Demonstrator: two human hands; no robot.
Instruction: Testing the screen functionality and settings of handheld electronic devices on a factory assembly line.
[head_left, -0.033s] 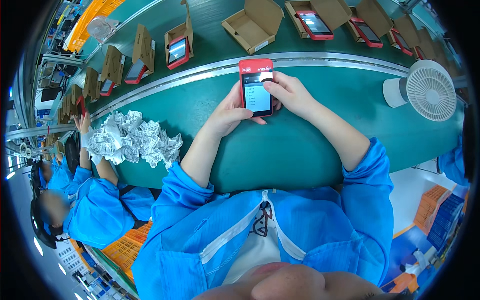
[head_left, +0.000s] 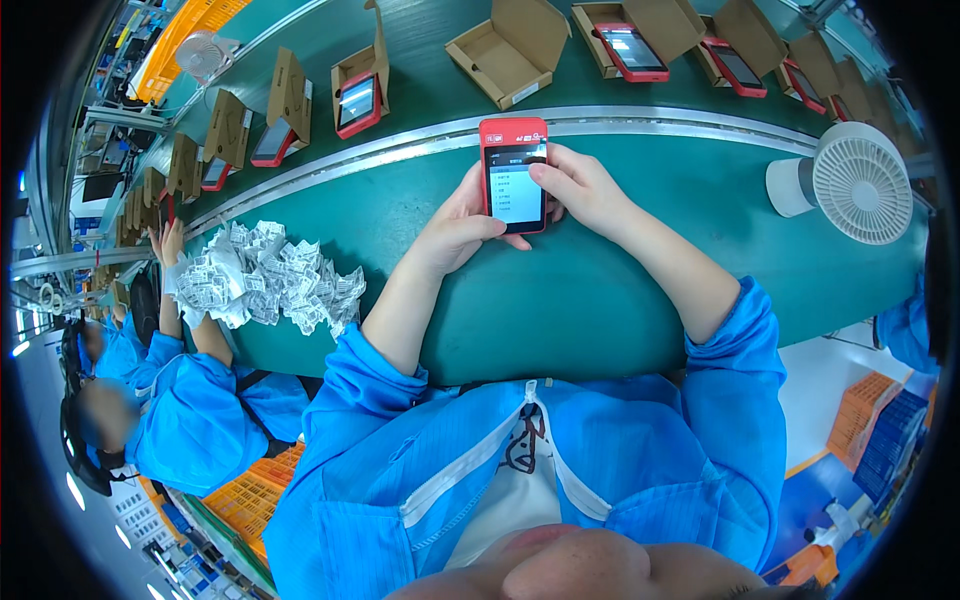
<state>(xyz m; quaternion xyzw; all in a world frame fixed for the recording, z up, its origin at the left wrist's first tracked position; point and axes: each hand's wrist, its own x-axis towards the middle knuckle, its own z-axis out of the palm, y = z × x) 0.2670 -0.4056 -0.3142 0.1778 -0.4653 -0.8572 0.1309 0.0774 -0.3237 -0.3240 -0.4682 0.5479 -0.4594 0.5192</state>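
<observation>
A red handheld terminal (head_left: 516,200) with a lit touchscreen showing a list is held upright above the green table near its far edge. My left hand (head_left: 458,228) is closed around its lower left side, the thumb lying across the bottom corner. On the other side, my right hand (head_left: 580,185) grips the right edge, with its thumb over the upper part of the screen. The fingers behind the terminal are mostly hidden. Just beyond it, on the green belt, lies an open cardboard box (head_left: 490,72) with nothing in it.
Several open cardboard boxes with red terminals (head_left: 358,103) line the belt behind a metal rail (head_left: 640,122). Crumpled printed paper (head_left: 270,275) is heaped at left. A white fan (head_left: 862,182) stands at right. A co-worker in blue (head_left: 205,425) sits at left, near orange crates (head_left: 258,500).
Hardly anything differs. My hands keep the same grip on the terminal, and the bar at the top of its list looks slightly different. The co-worker's hand at far left has shifted a little.
</observation>
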